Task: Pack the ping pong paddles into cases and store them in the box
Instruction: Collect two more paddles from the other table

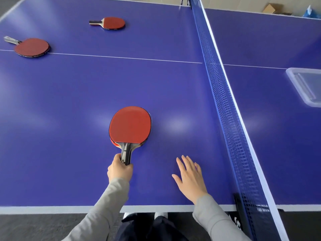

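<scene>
Three red-faced ping pong paddles show on the purple desk (pixel 86 101): one near paddle (pixel 130 126), which seems to lie on a second one beneath it, one paddle at far left (pixel 32 47), one further back (pixel 113 23). One clear plastic box (pixel 305 87) sits beyond the blue net (pixel 225 105). Left hand (pixel 119 169) curls round the near paddle's handle, grey-sleeved arm reaching forward. Right hand (pixel 189 176) lies flat on the desk, fingers spread, holding nothing.
</scene>
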